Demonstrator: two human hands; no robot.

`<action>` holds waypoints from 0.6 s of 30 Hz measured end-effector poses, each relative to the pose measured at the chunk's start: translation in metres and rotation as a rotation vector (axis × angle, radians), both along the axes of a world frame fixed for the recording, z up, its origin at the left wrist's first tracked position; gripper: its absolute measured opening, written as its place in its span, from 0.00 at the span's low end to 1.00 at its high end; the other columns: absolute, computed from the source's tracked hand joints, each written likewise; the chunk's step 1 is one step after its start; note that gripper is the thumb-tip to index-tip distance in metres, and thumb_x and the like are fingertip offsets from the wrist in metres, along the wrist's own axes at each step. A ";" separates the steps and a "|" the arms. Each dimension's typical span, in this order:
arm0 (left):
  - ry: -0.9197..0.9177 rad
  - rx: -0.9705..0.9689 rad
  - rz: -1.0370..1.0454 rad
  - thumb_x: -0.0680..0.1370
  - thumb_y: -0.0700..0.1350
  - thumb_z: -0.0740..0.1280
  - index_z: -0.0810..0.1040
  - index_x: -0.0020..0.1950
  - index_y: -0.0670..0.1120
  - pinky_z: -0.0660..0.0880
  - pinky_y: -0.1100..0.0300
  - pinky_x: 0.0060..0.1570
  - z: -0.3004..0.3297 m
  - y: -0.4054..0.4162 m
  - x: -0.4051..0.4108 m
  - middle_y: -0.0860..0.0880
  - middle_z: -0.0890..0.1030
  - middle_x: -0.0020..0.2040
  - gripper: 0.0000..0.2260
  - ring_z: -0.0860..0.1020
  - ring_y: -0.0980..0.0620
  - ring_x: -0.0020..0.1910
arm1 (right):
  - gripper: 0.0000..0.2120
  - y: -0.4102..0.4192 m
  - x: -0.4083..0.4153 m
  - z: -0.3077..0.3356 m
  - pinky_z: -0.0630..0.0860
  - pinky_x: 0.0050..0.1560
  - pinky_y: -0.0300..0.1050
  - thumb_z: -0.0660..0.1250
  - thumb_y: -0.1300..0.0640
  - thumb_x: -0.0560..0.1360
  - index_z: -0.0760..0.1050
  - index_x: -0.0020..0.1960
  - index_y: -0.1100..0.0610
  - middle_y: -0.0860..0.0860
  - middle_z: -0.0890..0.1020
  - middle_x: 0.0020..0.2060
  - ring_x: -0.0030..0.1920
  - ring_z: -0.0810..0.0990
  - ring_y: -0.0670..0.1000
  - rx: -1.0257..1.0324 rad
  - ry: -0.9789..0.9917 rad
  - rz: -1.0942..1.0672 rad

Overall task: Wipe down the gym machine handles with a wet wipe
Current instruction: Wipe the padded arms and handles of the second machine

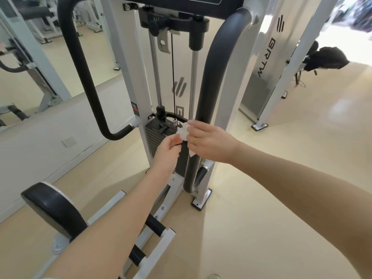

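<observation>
— Two hands share one wet wipe (183, 134), bunched just left of the right handle (213, 81), not yet on it.

— Who grips it?

— The right hand (209, 142) pinches its upper part at twelve o'clock; the left hand (168, 147) nips the edge at eight o'clock.

— The risk?

— Pulled between them, the thin sheet could tear or slip free to the floor (271, 198). The weight stack (159, 137) and cable (173, 77) sit directly behind, so a corner might snag there. The left handle (80, 63), at ten o'clock, looks easy to skip.
</observation>
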State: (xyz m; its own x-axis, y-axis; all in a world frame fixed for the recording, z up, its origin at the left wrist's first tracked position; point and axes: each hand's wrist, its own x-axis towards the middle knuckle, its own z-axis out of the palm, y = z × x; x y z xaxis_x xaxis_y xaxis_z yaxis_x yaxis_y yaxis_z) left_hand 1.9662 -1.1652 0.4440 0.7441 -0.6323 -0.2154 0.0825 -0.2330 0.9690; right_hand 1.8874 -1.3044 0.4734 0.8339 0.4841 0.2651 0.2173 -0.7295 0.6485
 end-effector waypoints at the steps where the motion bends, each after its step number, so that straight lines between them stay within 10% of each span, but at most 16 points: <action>1: 0.014 -0.015 0.000 0.79 0.35 0.57 0.67 0.69 0.47 0.70 0.59 0.61 0.000 -0.001 -0.001 0.50 0.75 0.62 0.18 0.73 0.54 0.61 | 0.07 0.000 0.001 0.008 0.65 0.70 0.51 0.64 0.65 0.71 0.80 0.40 0.58 0.52 0.83 0.39 0.50 0.81 0.54 0.044 -0.033 -0.025; 8: 0.060 -0.079 -0.057 0.80 0.36 0.57 0.68 0.68 0.48 0.72 0.66 0.49 -0.002 -0.005 -0.006 0.53 0.77 0.58 0.18 0.76 0.58 0.56 | 0.10 0.004 -0.013 -0.025 0.58 0.71 0.50 0.63 0.65 0.71 0.82 0.45 0.57 0.52 0.84 0.45 0.53 0.81 0.53 0.019 0.042 -0.005; 13: 0.059 -0.065 -0.061 0.80 0.36 0.57 0.64 0.71 0.49 0.71 0.66 0.51 -0.002 -0.009 0.000 0.54 0.76 0.56 0.20 0.74 0.59 0.55 | 0.08 -0.017 -0.029 -0.026 0.75 0.55 0.47 0.63 0.67 0.72 0.80 0.43 0.58 0.52 0.81 0.40 0.43 0.80 0.54 0.182 -0.062 -0.158; 15: 0.047 -0.060 -0.090 0.80 0.36 0.57 0.66 0.70 0.49 0.71 0.66 0.52 -0.001 -0.011 -0.002 0.52 0.77 0.58 0.19 0.75 0.58 0.56 | 0.11 -0.019 -0.038 -0.037 0.77 0.44 0.48 0.65 0.70 0.67 0.79 0.47 0.60 0.55 0.80 0.41 0.40 0.80 0.57 0.429 -0.032 -0.389; 18: 0.018 -0.059 -0.119 0.80 0.39 0.58 0.69 0.68 0.51 0.71 0.66 0.50 0.002 -0.013 -0.006 0.56 0.79 0.54 0.17 0.76 0.63 0.52 | 0.18 -0.002 -0.038 -0.036 0.73 0.56 0.48 0.61 0.67 0.76 0.71 0.65 0.60 0.56 0.76 0.56 0.54 0.77 0.57 1.305 -0.033 -0.800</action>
State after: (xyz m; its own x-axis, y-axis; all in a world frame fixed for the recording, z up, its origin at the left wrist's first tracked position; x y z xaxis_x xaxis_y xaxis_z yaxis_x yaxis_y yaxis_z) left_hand 1.9602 -1.1784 0.4456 0.6597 -0.7277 -0.1879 0.0750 -0.1851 0.9799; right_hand 1.8495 -1.3064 0.4378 0.7399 -0.6538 0.1585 -0.4993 -0.6916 -0.5219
